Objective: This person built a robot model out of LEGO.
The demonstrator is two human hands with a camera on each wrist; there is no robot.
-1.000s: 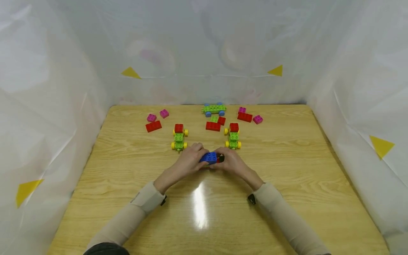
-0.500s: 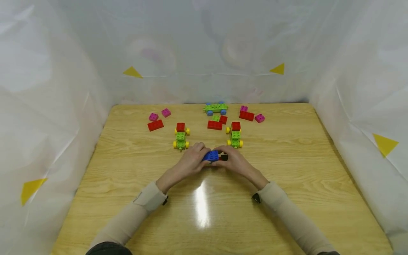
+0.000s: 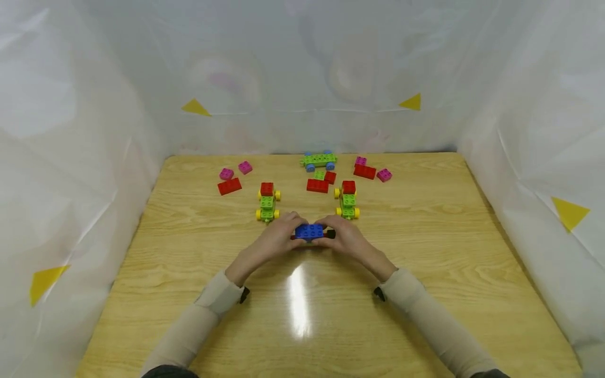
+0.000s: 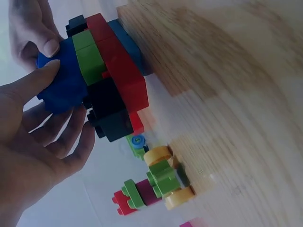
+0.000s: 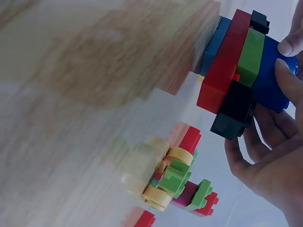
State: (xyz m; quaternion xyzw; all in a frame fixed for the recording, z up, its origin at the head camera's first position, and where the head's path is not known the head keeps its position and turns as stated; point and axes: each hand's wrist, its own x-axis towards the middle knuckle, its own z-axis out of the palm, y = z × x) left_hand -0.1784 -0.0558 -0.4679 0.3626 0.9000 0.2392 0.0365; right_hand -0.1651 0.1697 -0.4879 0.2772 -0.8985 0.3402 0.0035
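1. On the far left of the tabletop [image 3: 165, 252] lie two pink bricks [image 3: 227, 174], slightly apart, with a long red brick [image 3: 229, 186] just on their near side.
2. Next to the right stands a left toy car [image 3: 267, 202], green with yellow wheels, its red brick [image 3: 267, 189] raised at the far end.
3. The left hand [image 3: 276, 237] is near the middle, just on the near side of that car. Its grip grasps the blue brick from the left, thumb on the near side and fingers on the far side.
4. The blue brick [image 3: 309, 231] is between the hands, at the top of a stack. Under it comes a green layer [image 5: 251, 56] with a black brick [image 4: 109, 113] at each end, then a red layer [image 4: 120, 68], then a blue bottom piece [image 5: 215, 47].
5. Far beyond the stack are a green car base [image 3: 319, 160] with blue wheels, a small green brick [image 3: 319, 175], a small red brick [image 3: 330, 178] and a wide red brick [image 3: 317, 186], set close together.
6. The right hand [image 3: 347, 237] has its grip on the blue brick too, from the right, thumb near, fingers far.
7. Just beyond this hand stands a right toy car [image 3: 348, 200], also green, yellow-wheeled and red-topped.
8. On the far right lie another red brick [image 3: 365, 171] and two more pink bricks [image 3: 384, 175], one on either side.
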